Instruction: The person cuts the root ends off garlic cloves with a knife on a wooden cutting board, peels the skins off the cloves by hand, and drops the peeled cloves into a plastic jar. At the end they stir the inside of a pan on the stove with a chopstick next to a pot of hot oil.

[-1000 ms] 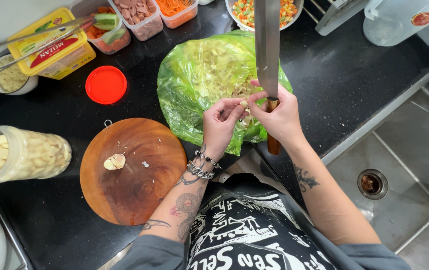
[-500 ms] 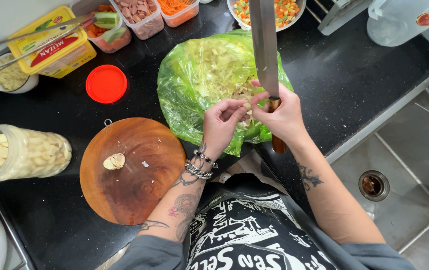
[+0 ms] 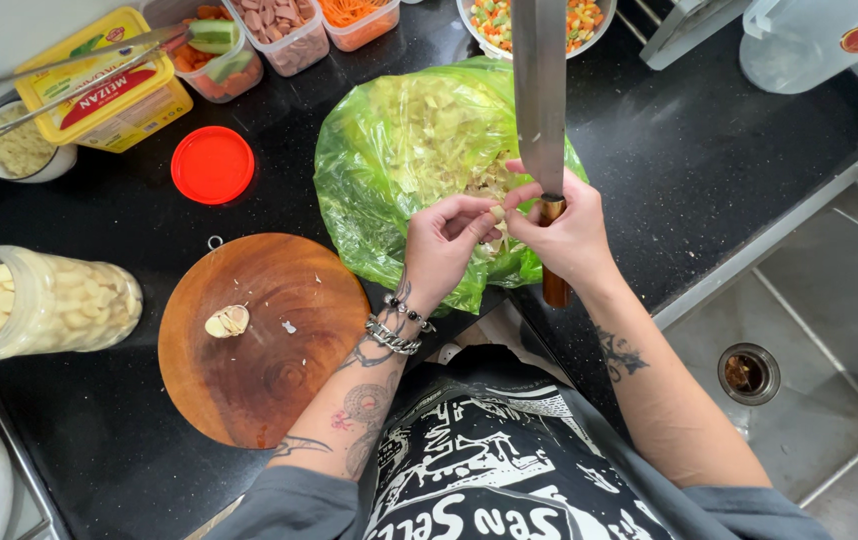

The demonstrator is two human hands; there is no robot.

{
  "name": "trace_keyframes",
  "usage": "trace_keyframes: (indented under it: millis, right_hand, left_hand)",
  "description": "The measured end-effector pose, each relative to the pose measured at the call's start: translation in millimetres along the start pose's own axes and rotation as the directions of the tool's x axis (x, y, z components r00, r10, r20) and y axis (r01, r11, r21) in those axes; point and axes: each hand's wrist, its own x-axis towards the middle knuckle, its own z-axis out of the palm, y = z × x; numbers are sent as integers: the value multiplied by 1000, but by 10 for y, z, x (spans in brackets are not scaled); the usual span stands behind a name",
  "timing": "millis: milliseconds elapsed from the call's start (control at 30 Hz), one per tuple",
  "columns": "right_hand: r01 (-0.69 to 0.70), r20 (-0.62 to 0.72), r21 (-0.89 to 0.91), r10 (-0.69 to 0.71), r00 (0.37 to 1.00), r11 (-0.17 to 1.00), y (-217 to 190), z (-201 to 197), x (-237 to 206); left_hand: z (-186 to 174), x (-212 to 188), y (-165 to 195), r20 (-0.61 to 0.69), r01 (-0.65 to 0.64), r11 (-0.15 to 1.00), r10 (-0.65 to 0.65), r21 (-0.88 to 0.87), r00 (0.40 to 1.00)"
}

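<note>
Both hands up over the crumpled green plastic bag of pale peelings [image 3: 419,150]; left hand [image 3: 446,248] pinches a small pale garlic clove [image 3: 496,213] between thumb and fingertips; right hand [image 3: 569,232] is clenched round the wooden handle of a long steel-bladed knife [image 3: 541,90], blade pointing away, its free fingertips also touching the clove; so the clove sits between the two hands, above the bag, off the board.

Handling, as I judge it: clove is light, firm, small, skin papery and likely slick once bare; best pinched at the ends, fingers clear of the edge; knife looks heavy and stiff, take it by the handle only.

Counts: one clove in hand; one knife; one round wooden chopping board [image 3: 269,350] with one halved clove [image 3: 227,320] on it; one clear jar of peeled cloves lying on its side [image 3: 44,300], too many to count; one red round lid [image 3: 213,165]; one yellow tub [image 3: 99,90].
</note>
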Motion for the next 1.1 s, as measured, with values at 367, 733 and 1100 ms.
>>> trace_keyframes:
  millis: [367, 733, 1100]
  right_hand:
    - [-13, -30, 67, 15, 999, 998, 99, 61, 23]
    - [-181, -95, 147, 196, 976, 972, 9, 137, 36]
    - [-151, -138, 110, 165, 977, 982, 45, 206, 14]
  left_hand:
    - [-3, 18, -103, 27, 82, 968, -78, -236, 997]
    - [-32, 77, -343, 179, 334, 653, -295, -680, 939]
    - [68, 6, -123, 36, 175, 880, -178, -441, 983]
